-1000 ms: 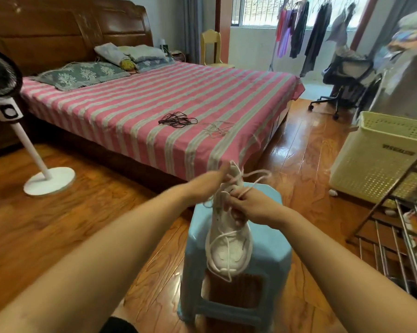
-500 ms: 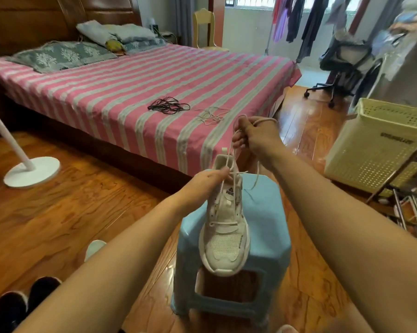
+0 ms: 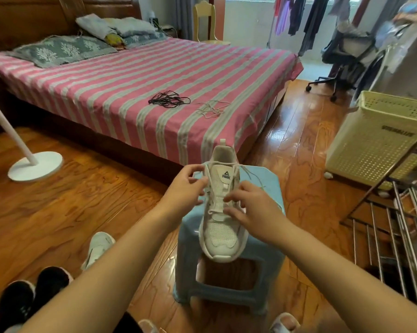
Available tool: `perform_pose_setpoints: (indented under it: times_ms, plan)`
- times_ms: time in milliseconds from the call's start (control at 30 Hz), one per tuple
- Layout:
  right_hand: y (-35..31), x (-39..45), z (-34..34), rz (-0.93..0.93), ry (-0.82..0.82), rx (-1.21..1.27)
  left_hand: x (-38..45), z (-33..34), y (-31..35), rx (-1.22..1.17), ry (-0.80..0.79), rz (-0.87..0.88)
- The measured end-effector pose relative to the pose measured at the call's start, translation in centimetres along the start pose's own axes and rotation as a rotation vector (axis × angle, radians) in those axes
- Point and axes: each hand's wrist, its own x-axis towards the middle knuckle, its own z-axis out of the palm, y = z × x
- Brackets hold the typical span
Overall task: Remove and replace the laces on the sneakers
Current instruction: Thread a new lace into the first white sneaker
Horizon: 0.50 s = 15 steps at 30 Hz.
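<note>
A white sneaker (image 3: 223, 236) lies on a light blue plastic stool (image 3: 262, 260), toe toward me. Its white lace (image 3: 252, 174) runs loosely through the upper eyelets and trails to the right over the stool. My left hand (image 3: 187, 188) grips the sneaker's left side by the eyelets. My right hand (image 3: 253, 207) rests over the middle of the lacing, fingers curled at the lace. A bundle of black laces (image 3: 168, 100) and a loose white lace (image 3: 211, 108) lie on the striped bed. A second white sneaker (image 3: 98, 246) sits on the floor to the left.
The pink-striped bed (image 3: 130, 92) stands behind the stool. Black shoes (image 3: 27, 299) sit at the bottom left, a white fan base (image 3: 35, 165) at the left. A cream laundry basket (image 3: 380, 140) and a metal rack (image 3: 394, 224) stand on the right.
My right hand, which had pulled the lace up above the sneaker, has come down onto the lacing. The lace now lies slack to the right. My left hand stays at the sneaker's side.
</note>
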Motion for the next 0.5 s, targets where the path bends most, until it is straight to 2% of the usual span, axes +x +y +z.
perform_pose_setpoints:
  times_ms: [67, 100, 167, 267, 333, 400, 433, 500]
  plan:
    - [0.2, -0.8, 1.2, -0.061, -0.053, -0.078, -2.1, 0.6, -1.7, -0.001, 0.025, -0.048]
    - [0.2, -0.8, 1.5, -0.066, -0.036, -0.074, -2.9, 1.0, -2.7, 0.116, 0.033, -0.012]
    - [0.0, -0.9, 1.6, -0.085, 0.018, -0.019, -3.6, 1.6, -4.5, 0.401, 0.069, 0.166]
    - [0.7, -2.1, 1.2, -0.101, 0.034, 0.132, -3.8, 1.3, -5.2, 0.622, 0.097, 0.471]
    - [1.4, -3.0, 0.8, -0.092, -0.049, 0.156, -3.9, 0.8, -5.2, 0.784, 0.03, 0.662]
    - [1.5, -3.2, 0.5, 0.013, -0.019, 0.197, -3.8, -0.1, -5.2, 0.893, -0.101, 0.779]
    - [1.2, -2.7, 0.2, 0.094, 0.055, 0.231, -3.8, -0.4, -5.0, 0.859, -0.167, 0.758]
    - [0.4, -1.0, -0.2, 0.212, 0.2, 0.251, -3.7, -0.9, -4.2, 0.653, -0.196, 0.575]
